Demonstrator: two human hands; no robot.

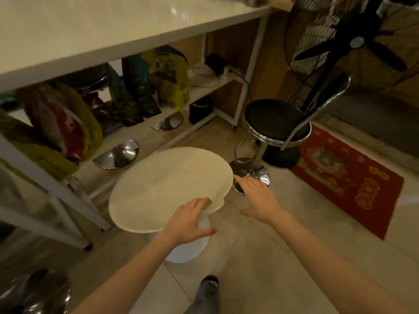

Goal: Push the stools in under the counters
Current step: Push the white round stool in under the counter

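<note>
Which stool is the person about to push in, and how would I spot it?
Start at the long white counter and drop to the tiled floor in front of it. The white stool stands there, the left hand on its near rim. Unlike the black chrome stool beside it, its round seat is pale cream with no backrest.

bare forearms (127, 268); grey trouser leg (204, 298), dark shoe (210, 279)

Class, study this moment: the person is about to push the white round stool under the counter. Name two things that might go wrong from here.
1. The left hand touches only the near rim of the white stool, and the right hand hovers beside it; a push that high might tip it.
2. Chrome stool bases and bags already crowd the space under the counter, so the stool may jam against them.
</note>
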